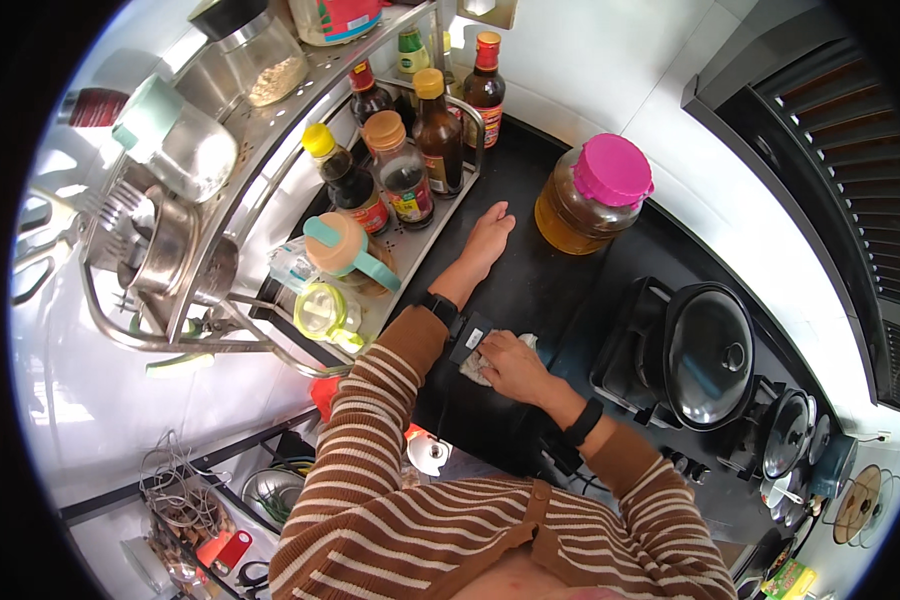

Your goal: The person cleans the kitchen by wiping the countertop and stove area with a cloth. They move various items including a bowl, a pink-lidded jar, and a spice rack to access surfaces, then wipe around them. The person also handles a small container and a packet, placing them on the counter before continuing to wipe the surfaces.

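Note:
My right hand (516, 367) lies over a crumpled light cloth (480, 369) on the black countertop (525, 289), fingers bent onto it. Beside these fingers is a small dark block with a white label (475, 338), close to my left wrist. My left hand (489, 234) is farther forward, low over the counter, between the metal rack and a large glass jar (570, 214) of amber liquid. Its fingers are bunched together and partly hidden, so whether anything is in them is unclear. The jar has a bright pink cover (613, 171).
A metal rack (450, 214) with sauce bottles (438, 146) and lidded jugs (337, 244) borders my left arm. On the right, a lidded black pot (709, 356) stands on the stove (607, 379). Overhead right is a slatted dark hood (847, 142). Storage shelving (217, 454) stands at lower left.

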`<action>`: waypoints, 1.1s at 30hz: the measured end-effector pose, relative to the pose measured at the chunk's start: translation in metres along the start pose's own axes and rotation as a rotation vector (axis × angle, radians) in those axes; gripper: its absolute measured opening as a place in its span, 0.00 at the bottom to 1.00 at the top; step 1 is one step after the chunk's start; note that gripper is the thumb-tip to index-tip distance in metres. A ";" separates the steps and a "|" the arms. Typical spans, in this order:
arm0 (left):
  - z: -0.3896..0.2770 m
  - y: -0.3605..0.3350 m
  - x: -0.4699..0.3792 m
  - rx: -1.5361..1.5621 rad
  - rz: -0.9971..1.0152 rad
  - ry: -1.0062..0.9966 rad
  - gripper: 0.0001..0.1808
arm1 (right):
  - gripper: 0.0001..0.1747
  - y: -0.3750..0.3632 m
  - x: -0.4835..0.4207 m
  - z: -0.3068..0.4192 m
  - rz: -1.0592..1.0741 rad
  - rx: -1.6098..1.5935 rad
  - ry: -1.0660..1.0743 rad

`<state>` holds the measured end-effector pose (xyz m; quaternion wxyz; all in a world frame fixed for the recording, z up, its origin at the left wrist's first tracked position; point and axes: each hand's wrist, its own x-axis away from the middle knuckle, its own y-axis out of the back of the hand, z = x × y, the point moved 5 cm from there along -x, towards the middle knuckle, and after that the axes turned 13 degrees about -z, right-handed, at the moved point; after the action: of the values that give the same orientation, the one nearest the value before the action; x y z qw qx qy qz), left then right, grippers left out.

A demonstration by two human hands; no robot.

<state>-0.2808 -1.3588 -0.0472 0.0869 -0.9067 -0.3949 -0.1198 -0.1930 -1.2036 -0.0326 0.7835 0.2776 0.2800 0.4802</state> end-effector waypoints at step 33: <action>-0.017 -0.114 -0.076 0.437 0.235 0.187 0.35 | 0.32 0.148 -0.089 -0.175 -1.362 -1.141 -0.542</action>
<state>-0.4175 -1.3387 -0.0453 0.3299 -0.8911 -0.2938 -0.1040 -0.4389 -1.1980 -0.0337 0.9531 -0.2716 -0.0888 -0.0995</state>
